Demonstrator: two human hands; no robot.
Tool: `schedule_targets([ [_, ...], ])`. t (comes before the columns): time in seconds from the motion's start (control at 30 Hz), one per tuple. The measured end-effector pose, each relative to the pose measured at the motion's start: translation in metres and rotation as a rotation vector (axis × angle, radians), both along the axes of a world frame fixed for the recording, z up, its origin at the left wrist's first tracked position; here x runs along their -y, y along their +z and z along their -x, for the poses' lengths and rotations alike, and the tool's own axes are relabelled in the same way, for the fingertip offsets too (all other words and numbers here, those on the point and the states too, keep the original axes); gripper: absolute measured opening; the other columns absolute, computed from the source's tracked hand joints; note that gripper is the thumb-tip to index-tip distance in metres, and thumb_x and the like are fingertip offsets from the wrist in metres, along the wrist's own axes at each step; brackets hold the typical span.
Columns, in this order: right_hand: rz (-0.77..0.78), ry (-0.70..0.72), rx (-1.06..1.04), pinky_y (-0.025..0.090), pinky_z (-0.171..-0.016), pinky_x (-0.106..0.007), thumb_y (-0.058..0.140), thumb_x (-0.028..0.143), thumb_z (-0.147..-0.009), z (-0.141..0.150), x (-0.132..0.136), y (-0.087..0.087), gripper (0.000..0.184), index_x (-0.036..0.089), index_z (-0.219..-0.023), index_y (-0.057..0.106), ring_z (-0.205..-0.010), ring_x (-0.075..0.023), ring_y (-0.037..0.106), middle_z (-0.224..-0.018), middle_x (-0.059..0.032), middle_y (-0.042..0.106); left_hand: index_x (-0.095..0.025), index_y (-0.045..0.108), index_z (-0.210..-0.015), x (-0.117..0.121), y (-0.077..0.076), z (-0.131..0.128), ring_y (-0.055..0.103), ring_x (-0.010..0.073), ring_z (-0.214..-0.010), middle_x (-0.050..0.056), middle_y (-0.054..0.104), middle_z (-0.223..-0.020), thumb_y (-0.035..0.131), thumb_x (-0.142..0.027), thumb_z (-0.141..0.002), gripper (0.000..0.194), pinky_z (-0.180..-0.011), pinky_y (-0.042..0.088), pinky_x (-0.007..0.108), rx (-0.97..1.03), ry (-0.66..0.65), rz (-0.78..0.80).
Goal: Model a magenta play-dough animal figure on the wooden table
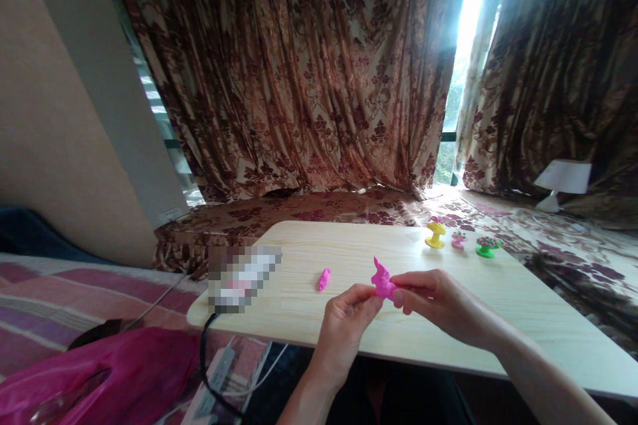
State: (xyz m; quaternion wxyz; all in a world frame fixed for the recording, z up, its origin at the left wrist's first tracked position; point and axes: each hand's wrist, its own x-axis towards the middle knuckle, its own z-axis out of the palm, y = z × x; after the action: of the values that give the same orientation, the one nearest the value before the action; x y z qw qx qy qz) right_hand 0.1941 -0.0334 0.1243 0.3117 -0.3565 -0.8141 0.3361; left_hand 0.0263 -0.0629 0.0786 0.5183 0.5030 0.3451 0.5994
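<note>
Between my two hands is a piece of pink modelling clay [383, 280], irregular in shape with a thin pointed tip sticking up. My left hand [346, 319] pinches its lower left side between thumb and fingers. On the right side, my right hand [432, 295] grips it the same way. Both hands hold it just above the near part of the wooden table [299, 325]. A smaller, elongated lump of pink clay [323, 279] lies on the table to the left, apart from my hands.
At the back right of the table stand mushroom-shaped figures: a yellow one [435, 235], a small pink one [459, 240] and a green one [487, 246] with coloured dots. A blurred-out object [244, 279] with a black cable [203, 352] lies at the left. A white lamp [563, 179] stands beyond.
</note>
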Motion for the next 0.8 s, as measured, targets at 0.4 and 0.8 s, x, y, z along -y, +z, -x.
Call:
schedule_targets([
  [0.4,-0.009,-0.054,-0.044,0.043,-0.052,-0.021,0.051,0.046,-0.085,0.0,-0.003,-0.011,0.035,0.017,-0.082,0.071,-0.059,-0.0123,0.053,-0.063,-0.0003,0.06,-0.021,0.066,-0.101,-0.012,-0.011,0.011,0.061,0.017,-0.086,0.002,0.069,-0.089,0.048,-0.034,-0.088,0.026,-0.077,0.046,0.027,-0.457,0.144,-0.194],
  [0.8,-0.082,-0.135,0.003,0.04,-0.049,-0.02,0.049,0.048,-0.085,-0.012,-0.019,-0.025,0.039,0.017,-0.078,0.071,-0.056,-0.0116,0.052,-0.06,0.001,0.059,-0.023,0.067,-0.065,-0.06,-0.039,0.042,0.057,0.02,-0.082,0.001,0.063,-0.073,0.063,-0.014,-0.068,0.011,-0.1,0.031,0.038,-1.011,0.403,-0.319],
])
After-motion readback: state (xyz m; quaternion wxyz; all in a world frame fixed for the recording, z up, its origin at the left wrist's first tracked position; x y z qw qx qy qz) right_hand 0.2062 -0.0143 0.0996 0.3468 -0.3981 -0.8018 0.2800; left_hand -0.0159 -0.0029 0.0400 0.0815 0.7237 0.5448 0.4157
